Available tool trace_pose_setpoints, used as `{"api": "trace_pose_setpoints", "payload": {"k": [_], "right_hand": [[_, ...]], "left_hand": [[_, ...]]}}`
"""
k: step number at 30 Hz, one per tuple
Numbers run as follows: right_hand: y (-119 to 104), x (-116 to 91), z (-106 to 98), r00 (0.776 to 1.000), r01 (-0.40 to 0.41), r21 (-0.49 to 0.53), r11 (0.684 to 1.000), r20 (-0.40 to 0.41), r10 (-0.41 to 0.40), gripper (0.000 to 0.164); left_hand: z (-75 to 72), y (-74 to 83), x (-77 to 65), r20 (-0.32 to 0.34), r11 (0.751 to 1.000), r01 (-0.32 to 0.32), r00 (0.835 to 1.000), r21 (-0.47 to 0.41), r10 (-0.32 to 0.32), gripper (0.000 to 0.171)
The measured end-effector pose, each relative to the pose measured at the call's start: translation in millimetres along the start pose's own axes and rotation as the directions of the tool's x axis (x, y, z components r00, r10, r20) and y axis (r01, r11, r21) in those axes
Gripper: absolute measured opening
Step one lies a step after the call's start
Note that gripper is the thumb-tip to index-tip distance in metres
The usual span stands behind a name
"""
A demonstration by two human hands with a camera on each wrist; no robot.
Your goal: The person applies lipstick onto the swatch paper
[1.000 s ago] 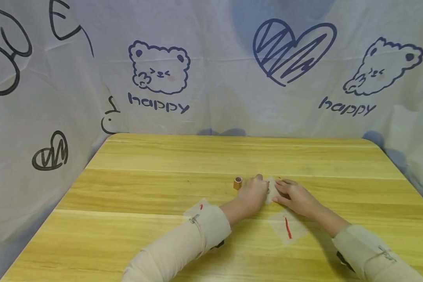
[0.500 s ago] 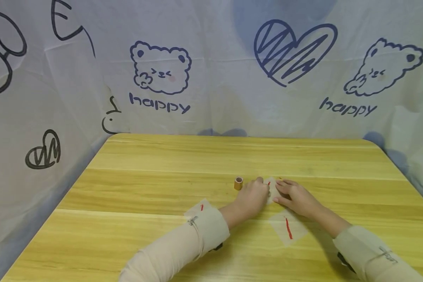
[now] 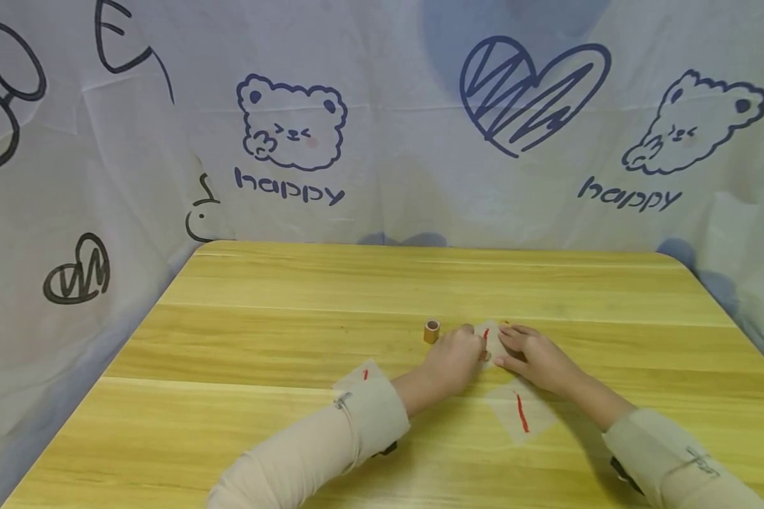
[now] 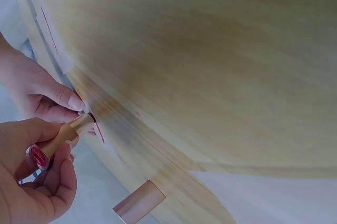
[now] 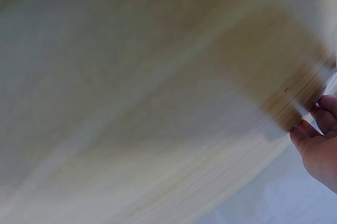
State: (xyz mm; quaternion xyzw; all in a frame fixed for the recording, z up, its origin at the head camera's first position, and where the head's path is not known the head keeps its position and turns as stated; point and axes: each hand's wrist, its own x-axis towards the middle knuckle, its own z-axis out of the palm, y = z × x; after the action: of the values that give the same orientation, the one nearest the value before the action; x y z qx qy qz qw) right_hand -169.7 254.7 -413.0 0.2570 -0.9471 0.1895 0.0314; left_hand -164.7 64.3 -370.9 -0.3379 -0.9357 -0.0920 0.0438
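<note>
The gold lipstick (image 4: pixel 64 136), gripped by the left hand (image 3: pixel 453 360), meets a red line (image 3: pixel 487 334) on the paper square (image 3: pixel 494 344), which the right hand's (image 3: pixel 536 358) spread fingers hold to the surface (image 3: pixel 261 339). Marking seems underway; continuing calls for light pressure.

Both beige-sleeved forearms (image 3: pixel 305 452) slant inward to the farthest paper square (image 3: pixel 494 338), the left hand (image 3: pixel 453 360) at its left side with thumb and fingers curled in a pinch, the right hand (image 3: pixel 537 357) reaching its right edge with outstretched fingertips.
</note>
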Motion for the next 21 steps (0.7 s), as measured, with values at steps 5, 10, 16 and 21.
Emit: {"api": "trace_pose_setpoints", "payload": {"k": [5,10,16,21], "right_hand": [[1.5,-0.3,1.1,1.0,-0.009,-0.001,1.0,0.001,0.009,0.05],[2.1,-0.5,1.2,1.0,-0.017,-0.001,1.0,0.006,0.017,0.051],[2.4,-0.7,1.4,1.0,-0.016,0.0,1.0,0.007,0.016,0.051],[2.2,-0.8,1.8,1.0,-0.016,-0.004,1.0,0.002,0.016,0.051]], "left_hand": [[-0.9,-2.3,-1.3,0.033,0.995,0.028,0.999,-0.092,-0.025,0.016],[0.2,-7.1,-1.8,0.006,0.987,0.022,1.0,-0.158,-0.021,0.012],[0.9,-11.9,-4.4,-0.034,0.978,-0.011,0.999,-0.208,0.004,0.011],[0.5,-14.2,-7.6,-0.038,0.968,-0.005,0.999,-0.252,-0.005,0.007]]}}
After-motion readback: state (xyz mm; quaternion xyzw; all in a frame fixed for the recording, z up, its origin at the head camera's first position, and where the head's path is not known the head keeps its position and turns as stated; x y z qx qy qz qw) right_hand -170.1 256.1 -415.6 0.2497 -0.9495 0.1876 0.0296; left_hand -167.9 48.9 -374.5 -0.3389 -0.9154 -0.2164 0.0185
